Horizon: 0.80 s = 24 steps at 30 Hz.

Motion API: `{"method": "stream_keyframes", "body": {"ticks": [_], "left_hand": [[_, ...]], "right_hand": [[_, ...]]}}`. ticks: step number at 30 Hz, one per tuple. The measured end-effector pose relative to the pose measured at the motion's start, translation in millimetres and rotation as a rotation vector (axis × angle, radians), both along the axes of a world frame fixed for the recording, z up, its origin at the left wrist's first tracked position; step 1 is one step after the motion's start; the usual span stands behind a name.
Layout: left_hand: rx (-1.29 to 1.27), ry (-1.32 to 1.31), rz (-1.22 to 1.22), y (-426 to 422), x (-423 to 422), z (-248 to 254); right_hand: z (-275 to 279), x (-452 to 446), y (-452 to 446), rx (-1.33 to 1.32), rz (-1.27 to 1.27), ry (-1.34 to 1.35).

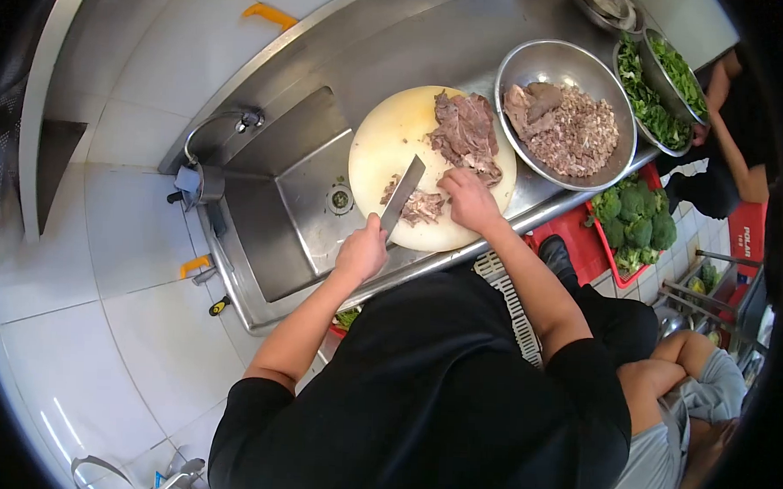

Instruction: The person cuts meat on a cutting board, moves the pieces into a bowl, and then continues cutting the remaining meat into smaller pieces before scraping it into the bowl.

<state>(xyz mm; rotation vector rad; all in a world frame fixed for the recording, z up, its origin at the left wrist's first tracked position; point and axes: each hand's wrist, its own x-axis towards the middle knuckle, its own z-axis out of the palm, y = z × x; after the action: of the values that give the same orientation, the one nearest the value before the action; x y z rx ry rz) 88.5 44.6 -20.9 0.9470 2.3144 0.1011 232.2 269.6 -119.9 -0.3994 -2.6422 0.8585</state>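
One knife [404, 193]: grasped by the handle in the left hand [362, 250], its blade tilted across the chopped meat [424, 208].
Right hand [471, 200]: fingers bent, just beside the chopped meat and the big piece of meat; whether it pinches anything cannot be told.
Cutting board [385, 128]: round, under the chopped meat near the person and the big piece of meat [466, 131] farther back.
Bowl [600, 69]: right of the board, holding more cut meat [572, 130].
Sink [268, 210]: left of the board.
Broccoli [638, 214]: in a red crate [629, 279], lower right.
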Motion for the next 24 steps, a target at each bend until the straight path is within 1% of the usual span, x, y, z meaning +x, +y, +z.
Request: {"method": "stream_keyframes", "body": {"ticks": [4, 5, 8, 9, 12, 16, 19, 24], "left_hand": [[-0.001, -0.001, 0.001, -6.5, 0.2, 2.3], [0.001, -0.003, 0.003, -6.0, 1.4, 2.5], [-0.001, 0.006, 0.004, -5.0, 4.3, 1.9], [0.007, 0.012, -0.006, -4.2, 4.4, 2.2], [0.007, 0.017, -0.018, 0.7, 1.5, 9.0], [-0.035, -0.017, -0.010, -2.9, -1.0, 38.2], [-0.069, -0.041, -0.038, -11.6, -1.6, 52.5], [-0.097, -0.029, -0.066, -15.4, 2.7, 48.3]], "right_hand": [[-4.0, -4.5, 0.6, 0.087, -0.207, -0.020], [-2.4, -5.6, -3.0, 0.053, -0.258, 0.017], [10.4, -18.2, -28.0, -0.166, -0.169, 0.131], [25.1, -24.8, -37.6, -0.226, -0.122, 0.161], [12.8, -39.3, -48.3, -0.201, -0.044, 0.070], [17.1, -38.6, -50.7, -0.192, -0.073, 0.026], [10.0, -37.2, -51.6, -0.226, -0.128, 0.026], [8.3, -35.2, -49.1, -0.223, -0.113, 0.031]]}}
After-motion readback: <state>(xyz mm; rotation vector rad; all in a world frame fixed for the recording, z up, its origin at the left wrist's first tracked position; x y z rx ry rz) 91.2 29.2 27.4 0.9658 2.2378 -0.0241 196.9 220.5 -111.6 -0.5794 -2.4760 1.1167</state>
